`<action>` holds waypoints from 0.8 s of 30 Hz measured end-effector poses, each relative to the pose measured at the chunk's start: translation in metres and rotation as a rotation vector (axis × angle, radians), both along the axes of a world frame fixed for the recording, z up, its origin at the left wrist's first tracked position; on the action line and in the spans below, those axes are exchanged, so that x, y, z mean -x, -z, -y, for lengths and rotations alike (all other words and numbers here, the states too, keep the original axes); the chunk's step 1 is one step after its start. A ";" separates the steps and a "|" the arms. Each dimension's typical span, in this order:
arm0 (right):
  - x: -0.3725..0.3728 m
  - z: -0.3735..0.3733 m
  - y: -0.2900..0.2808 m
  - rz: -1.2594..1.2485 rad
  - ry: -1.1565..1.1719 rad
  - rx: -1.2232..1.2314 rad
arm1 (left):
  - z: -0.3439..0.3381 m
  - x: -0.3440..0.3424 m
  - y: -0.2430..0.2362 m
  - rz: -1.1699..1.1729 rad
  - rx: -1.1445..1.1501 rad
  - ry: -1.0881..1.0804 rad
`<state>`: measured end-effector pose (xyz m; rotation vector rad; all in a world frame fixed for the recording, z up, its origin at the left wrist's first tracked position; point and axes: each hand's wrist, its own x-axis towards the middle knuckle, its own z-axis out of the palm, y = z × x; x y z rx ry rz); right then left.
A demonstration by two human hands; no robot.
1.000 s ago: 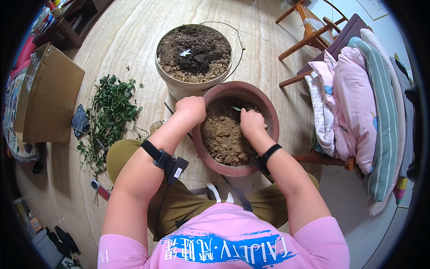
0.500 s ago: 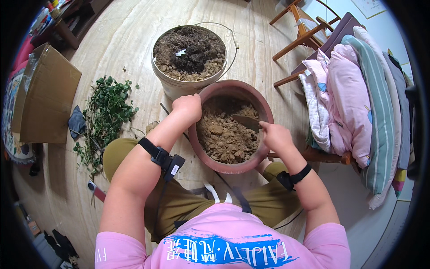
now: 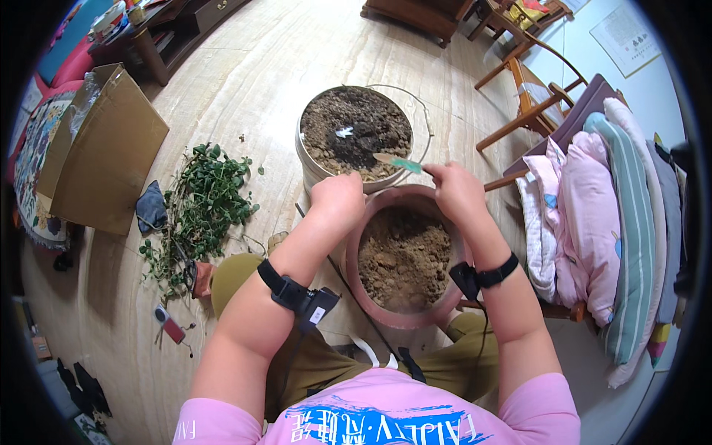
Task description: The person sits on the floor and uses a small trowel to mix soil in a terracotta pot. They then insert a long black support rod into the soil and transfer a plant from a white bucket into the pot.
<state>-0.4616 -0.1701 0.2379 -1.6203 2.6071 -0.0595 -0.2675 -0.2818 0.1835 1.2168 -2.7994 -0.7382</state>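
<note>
My right hand (image 3: 454,191) is closed round the handle of a small trowel (image 3: 404,164), which looks green with brown soil at its tip. The trowel lies over the near right rim of a pale bucket (image 3: 311,173) full of dark, crumbly soil (image 3: 341,111). A small white piece (image 3: 344,132) rests on that soil. My left hand (image 3: 338,199) is curled closed where the bucket meets a reddish-brown pot (image 3: 354,278); its fingertips are hidden, so which rim it grips I cannot tell. Lumpy brown soil (image 3: 404,256) partly fills the pot, which stands between my legs.
Pulled green plants (image 3: 211,193) lie on the floor to the left, beside a blue-grey cloth (image 3: 151,206) and a cardboard box (image 3: 111,156). Cushions and bedding (image 3: 589,215) are piled on the right, near a wooden chair (image 3: 523,119). A wire handle (image 3: 426,115) arches beside the bucket.
The trowel has gone from the pot's soil up to the bucket's near rim in my right hand. My left hand stays near the pot's upper left edge. The whole view has shifted.
</note>
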 end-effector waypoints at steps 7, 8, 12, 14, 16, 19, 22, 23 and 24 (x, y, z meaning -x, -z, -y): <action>0.038 0.107 0.028 0.111 -0.003 0.017 | 0.023 -0.006 -0.005 -0.023 -0.067 0.007; 0.050 0.109 0.040 0.157 0.007 0.027 | 0.025 -0.005 -0.006 -0.022 -0.064 0.005; 0.062 0.096 0.057 0.374 0.124 -0.154 | 0.032 -0.007 -0.002 0.001 -0.065 -0.006; 0.058 0.087 0.050 0.563 0.228 -0.210 | 0.033 -0.007 0.001 0.008 -0.067 0.004; 0.058 0.081 0.042 0.699 0.247 -0.235 | 0.033 -0.008 0.003 0.008 -0.065 0.024; 0.069 0.084 0.053 0.761 0.284 -0.445 | 0.031 -0.007 -0.001 0.014 -0.084 0.028; 0.061 0.094 0.085 0.927 0.366 -0.418 | 0.030 -0.007 0.004 0.014 -0.091 0.049; 0.057 0.097 0.096 0.978 0.393 -0.399 | 0.030 -0.007 0.004 0.031 -0.089 0.048; 0.041 0.105 0.099 1.106 0.519 -0.290 | 0.030 -0.009 0.004 0.055 -0.091 0.039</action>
